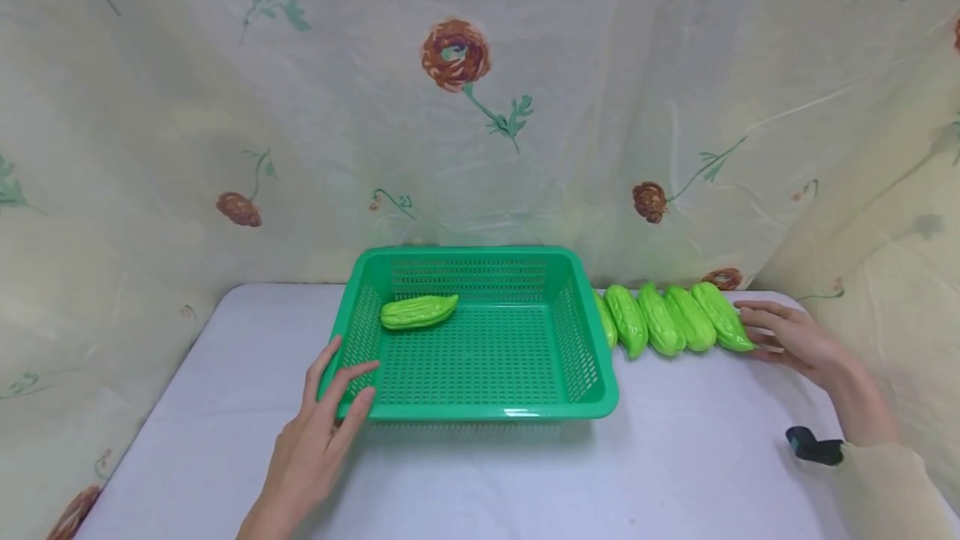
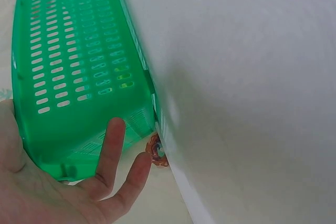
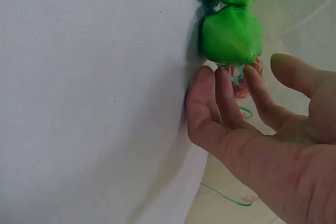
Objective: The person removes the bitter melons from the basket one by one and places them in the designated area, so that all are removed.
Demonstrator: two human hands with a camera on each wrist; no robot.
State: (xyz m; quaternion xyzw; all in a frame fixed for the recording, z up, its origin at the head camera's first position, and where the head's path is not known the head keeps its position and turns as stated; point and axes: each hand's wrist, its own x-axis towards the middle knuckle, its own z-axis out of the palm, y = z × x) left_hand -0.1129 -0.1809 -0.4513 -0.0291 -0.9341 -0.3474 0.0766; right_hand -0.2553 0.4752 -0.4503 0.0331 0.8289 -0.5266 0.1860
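A green plastic basket point(image 1: 480, 411) stands on the table with one light green bitter melon point(image 1: 418, 312) lying in its far left part. At the basket's front left corner, my left hand point(image 1: 315, 432) rests on the rim with fingers spread. Two of its fingers point(image 2: 111, 148) extend fairly straight along the basket's outer side in the left wrist view. My right hand point(image 1: 798, 344) is at the right end of a row of bitter melons. Its loosely bent fingertips point(image 3: 223, 80) lie close against the end of the outermost bitter melon point(image 1: 722, 317); contact is hard to tell.
Several bitter melons point(image 1: 662, 322) lie side by side right of the basket, the leftmost partly hidden by its rim. A white cloth covers the table point(image 1: 697, 448). Flowered curtain point(image 1: 480, 165) hangs behind and at both sides. A black strap piece point(image 1: 813, 446) sits at the right wrist.
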